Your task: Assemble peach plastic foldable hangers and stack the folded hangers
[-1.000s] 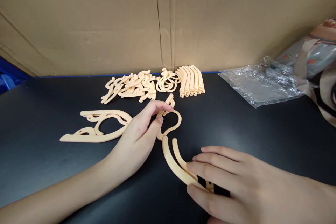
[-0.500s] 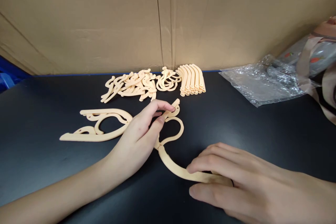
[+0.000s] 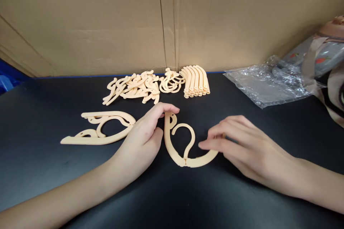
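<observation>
A beige plastic folding hanger (image 3: 176, 157) lies on the black table between my hands, its two arms bent upward in a U and its hook curling inside. My left hand (image 3: 146, 132) rests at the tip of the hanger's left arm, index finger stretched over it and thumb apart; its other fingers are mostly hidden. My right hand (image 3: 242, 146) pinches the end of the right arm, which the fingers cover. Just left of my left hand lies another folded hanger (image 3: 107, 139), its arms pointing left.
Farther back are a loose pile of beige hanger arms (image 3: 137, 86), a cluster of hooks (image 3: 170, 82) and a neat row of curved arms (image 3: 196, 82). A clear plastic bag (image 3: 263, 82) lies at right beside a strapped bag (image 3: 322, 53). Cardboard (image 3: 107, 21) stands behind.
The hanger has turned and its right arm has swung upward with my right hand, which moved up and away from me. My left thumb has come off the left arm.
</observation>
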Motion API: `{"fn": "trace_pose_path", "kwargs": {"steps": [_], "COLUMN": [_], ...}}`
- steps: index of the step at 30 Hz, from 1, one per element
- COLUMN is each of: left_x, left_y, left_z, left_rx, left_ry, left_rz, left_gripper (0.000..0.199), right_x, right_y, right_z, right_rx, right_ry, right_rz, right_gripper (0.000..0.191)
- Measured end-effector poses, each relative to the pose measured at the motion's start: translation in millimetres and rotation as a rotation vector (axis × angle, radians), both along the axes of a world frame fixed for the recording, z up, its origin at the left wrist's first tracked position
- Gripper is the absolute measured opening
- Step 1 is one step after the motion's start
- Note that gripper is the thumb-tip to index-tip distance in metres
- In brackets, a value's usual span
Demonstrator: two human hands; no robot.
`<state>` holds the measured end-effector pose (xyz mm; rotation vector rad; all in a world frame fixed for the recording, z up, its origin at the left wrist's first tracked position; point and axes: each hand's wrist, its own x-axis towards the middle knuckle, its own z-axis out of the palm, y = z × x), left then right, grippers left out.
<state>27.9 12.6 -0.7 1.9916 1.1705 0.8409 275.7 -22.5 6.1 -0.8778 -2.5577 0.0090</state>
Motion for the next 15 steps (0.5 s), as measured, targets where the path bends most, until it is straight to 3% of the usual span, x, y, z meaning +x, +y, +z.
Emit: {"fn": "trace_pose_path", "kwargs": {"steps": [4,8,11,15], "left_x": [-0.1,2.8,5.9,8.1], "left_y": [-1.0,-4.3,-8.6,-13.5], "left_z": [-0.9,-0.8,1.5,5.7], "left_rx": [0.059,0.170,0.310,0.446], "left_ry": [0.075,0.177,0.312,0.409], "left_rz": [-0.018,-0.044,-0.089,-0.177], "left_gripper": [0.044,0.044,0.044,0.041], "right_x": [5.4,8.3,8.1,5.8], "right_y": [8.5,9.9,8.2,7.8], "right_z": [-2.9,-3.9,-2.2,0.5], "right_rx": [0.084,0.069,0.010,-0.062], "right_ry": [0.005,-0.028,0.011,0.066], "right_rz": [-0.204,-0.311,-0.331,-0.256], "right_gripper": [0.025,0.015,0.014,0.017]}}
